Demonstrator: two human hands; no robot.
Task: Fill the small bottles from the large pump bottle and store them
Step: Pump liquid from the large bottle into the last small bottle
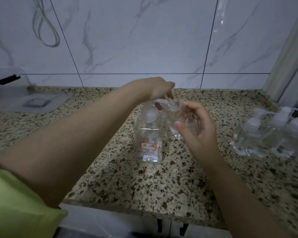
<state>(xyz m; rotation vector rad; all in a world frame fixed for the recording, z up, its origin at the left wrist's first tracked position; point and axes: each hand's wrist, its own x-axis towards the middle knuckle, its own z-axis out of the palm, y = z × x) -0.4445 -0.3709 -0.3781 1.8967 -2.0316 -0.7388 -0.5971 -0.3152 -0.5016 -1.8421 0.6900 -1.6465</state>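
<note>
At the centre of the frame the pump bottle stands upright on the counter, its long axis vertical and a red-edged label low on its front. The left hand is reached in from the lower left and set on top of the pump head, fingers bent downward over it; whether the head is being pressed or only touched cannot be told.

Just right of the pump, a small bottle is held by the right hand, thumb in front and fingers curled round its far side. The small bottle is tilted, its neck pointed up and left toward the spout, its base down and right. Neck and spout appear to meet or nearly meet just below the left fingertips, though the clear plastic is blurred there and the contact cannot be confirmed.

The coming move is judged to turn on this alignment: the spout lies left and slightly above the small bottle's mouth, so the mouth must be kept under it while the head is pushed down.

At the right edge, more small bottles are grouped. At the upper left a clear box is seen, apparently the storage place.
</note>
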